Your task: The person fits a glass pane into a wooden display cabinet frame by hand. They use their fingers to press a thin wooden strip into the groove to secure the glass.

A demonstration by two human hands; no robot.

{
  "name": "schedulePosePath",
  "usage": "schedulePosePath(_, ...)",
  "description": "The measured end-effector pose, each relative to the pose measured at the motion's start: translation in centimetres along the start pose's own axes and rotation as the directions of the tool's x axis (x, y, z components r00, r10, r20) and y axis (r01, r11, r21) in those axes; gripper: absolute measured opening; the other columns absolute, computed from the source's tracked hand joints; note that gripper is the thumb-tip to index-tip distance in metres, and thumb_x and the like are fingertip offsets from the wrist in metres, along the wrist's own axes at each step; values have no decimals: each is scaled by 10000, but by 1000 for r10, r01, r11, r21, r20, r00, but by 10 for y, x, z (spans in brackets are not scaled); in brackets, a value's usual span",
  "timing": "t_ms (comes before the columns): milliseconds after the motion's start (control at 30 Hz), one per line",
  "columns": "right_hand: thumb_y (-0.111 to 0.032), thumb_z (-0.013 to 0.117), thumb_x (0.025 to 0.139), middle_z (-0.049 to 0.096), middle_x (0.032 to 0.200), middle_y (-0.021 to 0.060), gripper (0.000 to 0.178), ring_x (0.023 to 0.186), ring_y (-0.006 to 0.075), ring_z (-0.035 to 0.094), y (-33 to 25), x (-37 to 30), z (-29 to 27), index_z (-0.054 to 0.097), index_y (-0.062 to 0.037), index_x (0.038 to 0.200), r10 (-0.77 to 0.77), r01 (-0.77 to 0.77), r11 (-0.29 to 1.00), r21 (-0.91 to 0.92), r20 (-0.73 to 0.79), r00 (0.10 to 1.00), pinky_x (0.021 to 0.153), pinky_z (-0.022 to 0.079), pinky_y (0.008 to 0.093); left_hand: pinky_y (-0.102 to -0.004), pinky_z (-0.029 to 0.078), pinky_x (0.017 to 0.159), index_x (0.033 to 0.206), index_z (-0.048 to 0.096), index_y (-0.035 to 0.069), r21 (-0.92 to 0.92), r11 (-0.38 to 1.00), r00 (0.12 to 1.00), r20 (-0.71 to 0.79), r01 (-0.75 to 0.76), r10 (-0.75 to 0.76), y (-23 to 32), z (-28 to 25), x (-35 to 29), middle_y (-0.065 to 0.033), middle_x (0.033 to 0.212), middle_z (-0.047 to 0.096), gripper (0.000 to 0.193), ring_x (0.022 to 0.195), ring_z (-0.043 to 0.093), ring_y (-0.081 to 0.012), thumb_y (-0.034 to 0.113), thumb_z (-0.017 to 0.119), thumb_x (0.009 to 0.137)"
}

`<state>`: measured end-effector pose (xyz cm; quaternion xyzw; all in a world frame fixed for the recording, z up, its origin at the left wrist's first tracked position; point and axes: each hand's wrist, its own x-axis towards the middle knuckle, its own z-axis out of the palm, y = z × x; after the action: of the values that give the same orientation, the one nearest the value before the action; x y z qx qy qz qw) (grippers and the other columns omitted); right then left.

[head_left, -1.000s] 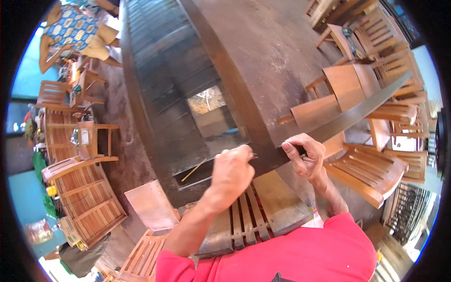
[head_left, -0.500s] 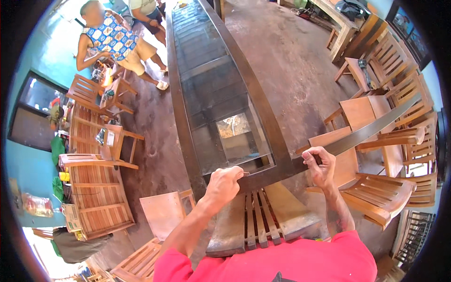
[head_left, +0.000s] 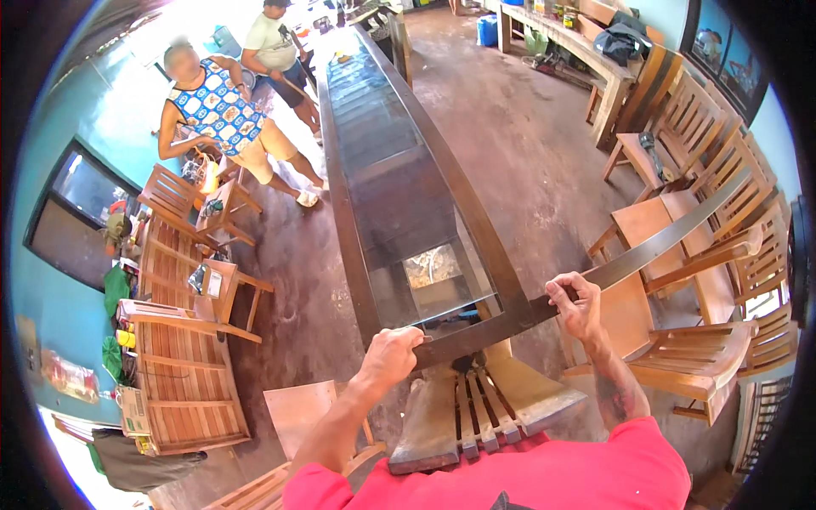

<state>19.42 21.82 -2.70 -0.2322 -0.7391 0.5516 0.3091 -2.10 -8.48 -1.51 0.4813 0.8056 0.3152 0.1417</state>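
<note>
Nearest, a slatted wooden chair seat sits just below a long dark wooden frame with a glass panel. The left hand has its fingers clenched over the frame's near rail at the left; the right hand grasps the same rail further right (where a dark strip runs on toward the stacked chairs). Far left, two people stand beside the frame.

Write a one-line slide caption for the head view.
Both hands, left hand and right hand, grasp the near end of a long dark wooden frame with glass panes, among wooden chairs.
</note>
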Motion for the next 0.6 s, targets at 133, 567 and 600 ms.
schedulePosePath(133,-119,724,975,665,753,10,116,663,63,607,3,-1,-1,698,-10,946,47,-46,999,-26,11,999,600,492,232,-468,568,770,973,703,21,90,996,1000,-1,-10,10,0,5,-7,-206,944,724,178,883,705,-402,1,582,844)
schedulePosePath(567,-140,699,992,689,795,54,145,666,109,636,-125,-63,-23,668,-4,953,-113,89,984,-152,-154,982,591,516,250,-490,563,793,938,682,24,-48,987,987,-34,-156,155,-25,7,-16,-212,921,710,169,884,697,-411,8,590,797)
schedulePosePath(600,-145,692,996,688,796,57,149,666,111,637,-137,-79,-24,667,-4,953,-93,58,985,-161,-216,972,593,518,251,-490,566,795,952,686,28,-16,986,985,-38,-168,167,-28,15,-12,-206,931,716,174,880,702,-400,17,598,802)
